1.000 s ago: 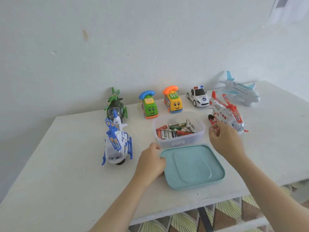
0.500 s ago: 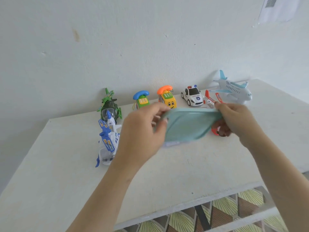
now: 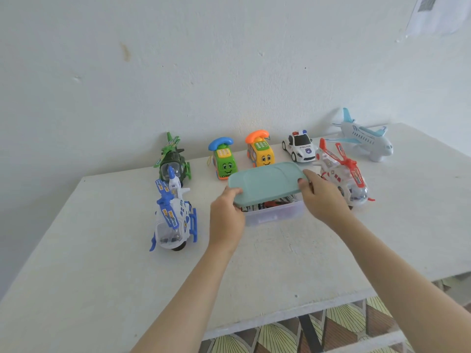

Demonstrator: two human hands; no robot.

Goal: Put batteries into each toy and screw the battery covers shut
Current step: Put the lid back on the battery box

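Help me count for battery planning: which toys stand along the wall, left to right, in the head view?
Green helicopter → green phone car → yellow phone car → police car → plane.

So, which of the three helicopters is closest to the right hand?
The red-and-white helicopter, just beside the right hand; the blue helicopter and the green helicopter stand far left.

white table (image 3: 102,250) | white wall (image 3: 229,59) | paper sheet on wall, top right (image 3: 438,14) | patterned floor (image 3: 344,319)
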